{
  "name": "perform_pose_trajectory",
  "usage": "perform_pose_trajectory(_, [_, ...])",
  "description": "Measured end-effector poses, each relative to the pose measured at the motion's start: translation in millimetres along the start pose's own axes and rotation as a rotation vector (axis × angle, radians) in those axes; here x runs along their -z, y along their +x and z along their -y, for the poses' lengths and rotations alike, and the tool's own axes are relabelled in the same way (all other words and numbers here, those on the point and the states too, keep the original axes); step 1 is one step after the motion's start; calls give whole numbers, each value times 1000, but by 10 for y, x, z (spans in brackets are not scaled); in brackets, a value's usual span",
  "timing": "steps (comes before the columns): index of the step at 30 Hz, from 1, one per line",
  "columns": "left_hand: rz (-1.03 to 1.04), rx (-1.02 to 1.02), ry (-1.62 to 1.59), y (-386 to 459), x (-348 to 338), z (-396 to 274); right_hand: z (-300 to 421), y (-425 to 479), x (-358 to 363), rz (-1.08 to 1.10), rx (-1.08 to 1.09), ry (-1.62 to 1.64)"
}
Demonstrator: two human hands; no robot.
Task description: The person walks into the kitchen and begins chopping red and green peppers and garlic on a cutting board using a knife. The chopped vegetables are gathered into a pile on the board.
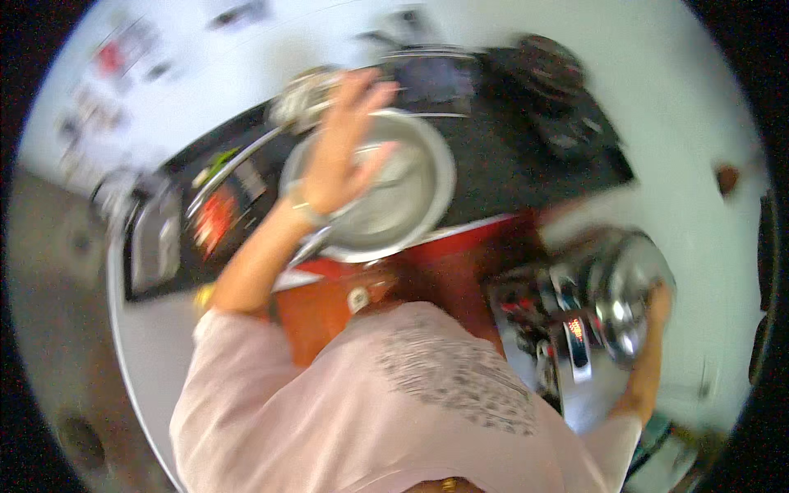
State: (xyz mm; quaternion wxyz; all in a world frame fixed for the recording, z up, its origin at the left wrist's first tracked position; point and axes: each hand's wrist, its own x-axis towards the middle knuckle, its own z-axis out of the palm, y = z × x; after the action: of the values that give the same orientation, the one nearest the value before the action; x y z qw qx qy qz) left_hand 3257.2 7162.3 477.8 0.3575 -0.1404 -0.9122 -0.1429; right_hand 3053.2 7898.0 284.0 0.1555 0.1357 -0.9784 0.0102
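Observation:
My left hand [348, 148] is over a large round metal basin [425, 191], its fingers apart and nothing visible in it. Pale contents, blurred, fill the basin's inside. A metal tool's handle [311, 246] crosses the basin's near rim beside my wrist. Far to the right, my right hand [659, 302] grips the outer edge of a shiny steel vessel [622, 308]; its fingers are mostly hidden and blurred. Below and left of that vessel is a device with a lit red display [576, 333].
A long-handled tool [237, 161] lies left of the basin, near orange-red food pieces [216, 219]. A dark container [434, 80] stands behind the basin, and a dark round object [548, 65] at the back right. The black countertop [499, 154] ends above red-brown cabinet fronts [327, 308].

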Motion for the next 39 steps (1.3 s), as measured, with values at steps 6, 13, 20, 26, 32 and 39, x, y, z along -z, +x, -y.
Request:
perform_pose_trajectory(6, [-172,364,-135,-968,96,58,-337,-65,231,264,14,-531])
perform_pose_trajectory(13, [-371,849,9,-2370,658,431,1614,556,858,-251,23,44])
perform_pose_trajectory(20, [-297,1304,288,-3629,1211,1258,4942,45,1826,-144,642,764])
perform_pose_trajectory(26, [-151,1341,237,-4260,1540,2158,7618,-561,2009,424,861,1027])
perform_pose_trajectory(32, [-120,1073,-20,-4293,1479,2742,9479,-575,818,452,650,888])
perform_pose_trajectory(39, [64,1059,-135,-4229,1820,2707,10021,-417,225,521,683,439])
